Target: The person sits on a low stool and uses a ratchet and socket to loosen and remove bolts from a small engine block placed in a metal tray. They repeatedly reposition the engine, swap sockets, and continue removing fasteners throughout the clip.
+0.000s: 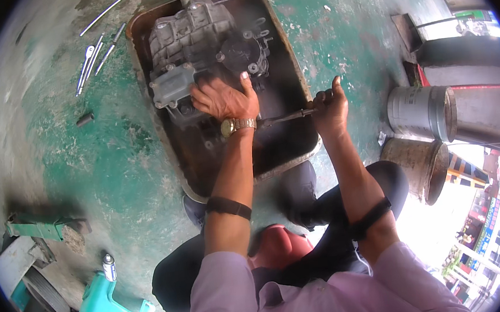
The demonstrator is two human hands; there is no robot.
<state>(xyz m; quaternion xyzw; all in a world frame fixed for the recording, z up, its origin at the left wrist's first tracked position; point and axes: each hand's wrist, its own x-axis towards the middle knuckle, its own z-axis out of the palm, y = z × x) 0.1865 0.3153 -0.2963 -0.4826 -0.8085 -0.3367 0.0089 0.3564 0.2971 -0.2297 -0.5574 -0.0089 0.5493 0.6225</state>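
Gripping a slim, dark metal rod-shaped tool [285, 117], the right hand [330, 111] is closed around its right end, thumb sticking up, just over the tray's right rim. From my remote seat I see the shaft run level toward the left wrist, but its other end is hidden from me there.

The left hand [224, 98] is over the lower part of a bulky, grey cast-metal casing [190, 32], fingers bent beside a pale grey, rectangular metal cover [174, 85], thumb pointing up. Honestly can't tell whether those fingers are pinching anything. There's a gold-and-silver metal wristwatch [238, 126] on that wrist.

The casing sits in the upper part of a dark, rectangular metal tray [307, 90] with a rusty rim, on a worn green-painted floor [107, 170]. Off to my left I've got a shiny silver ratchet wrench [85, 68] near some thin metal bars, plus a short dark cylindrical piece [85, 119] lying apart from them.
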